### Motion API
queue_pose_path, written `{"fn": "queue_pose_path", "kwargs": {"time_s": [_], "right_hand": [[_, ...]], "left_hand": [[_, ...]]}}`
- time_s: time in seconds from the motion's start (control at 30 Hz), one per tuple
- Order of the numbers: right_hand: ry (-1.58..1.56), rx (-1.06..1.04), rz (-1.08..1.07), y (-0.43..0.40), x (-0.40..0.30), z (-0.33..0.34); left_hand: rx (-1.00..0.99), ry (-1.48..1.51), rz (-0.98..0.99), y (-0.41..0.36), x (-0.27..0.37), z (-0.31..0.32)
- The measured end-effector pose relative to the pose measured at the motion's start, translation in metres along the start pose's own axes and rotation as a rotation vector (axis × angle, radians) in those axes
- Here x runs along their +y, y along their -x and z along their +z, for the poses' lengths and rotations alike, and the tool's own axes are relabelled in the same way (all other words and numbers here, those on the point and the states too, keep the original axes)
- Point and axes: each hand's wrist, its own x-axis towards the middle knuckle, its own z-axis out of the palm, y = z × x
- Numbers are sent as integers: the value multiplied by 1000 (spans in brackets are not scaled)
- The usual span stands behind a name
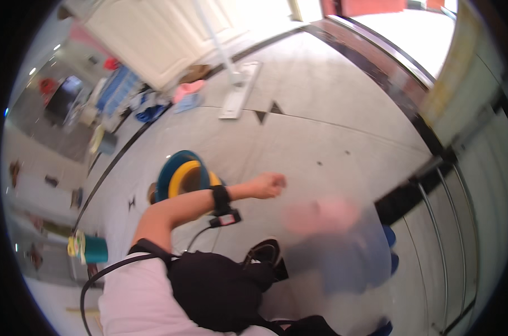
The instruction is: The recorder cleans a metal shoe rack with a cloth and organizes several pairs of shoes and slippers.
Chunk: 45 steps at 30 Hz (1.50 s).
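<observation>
My left hand (270, 185) reaches out over the tiled floor with its fingers curled, and the fingertips are blurred. Nothing shows in it. Around that wrist sits a black strap (221, 199) with a small cabled device (226, 219). Behind the forearm, partly hidden by it, stands a teal bucket (164, 178) with a yellow container (177, 178) inside. My right hand cannot be made out in the picture. To the right of my left hand is a motion-blurred pink shape (321, 215) running into a grey-blue, cloth-like one (346, 260); what they are is unclear.
A flat mop (240, 94) rests on the floor ahead, near a cream panelled door (153, 35). Pink and blue cloth items (189, 93) lie beside it. Metal rails (436, 218) line the right side. A teal bin (95, 248) stands at left, and my black shoe (265, 252) is below.
</observation>
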Motion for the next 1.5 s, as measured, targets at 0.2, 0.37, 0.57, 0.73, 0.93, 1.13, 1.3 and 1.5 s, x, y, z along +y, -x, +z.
{"fn": "queue_pose_path", "kwargs": {"time_s": [0.2, 0.37, 0.57, 0.73, 0.93, 1.13, 1.3, 1.5], "right_hand": [[-233, 350, -122, 14, 35, -100], [-47, 559, -66, 29, 9, -138], [634, 1041, -324, 44, 33, -206], [449, 904, -394, 66, -16, -168], [485, 404, -566, 18, -49, -47], [794, 101, -820, -17, -36, 3], [303, 361, -619, -9, -39, -38], [506, 355, -695, 2, -43, -61]], "left_hand": [[-160, 129, 84, 11, 98, -29], [-437, 22, 125, -23, 199, 15], [-622, 300, 311, -53, 245, 182], [-609, 280, 139, -44, 278, 321], [-484, 562, -121, -6, 229, 394], [-285, 131, 296, -1, 261, 390], [-74, -147, 1025, -5, 261, 393], [-158, -607, 1222, 12, 259, 398]]}}
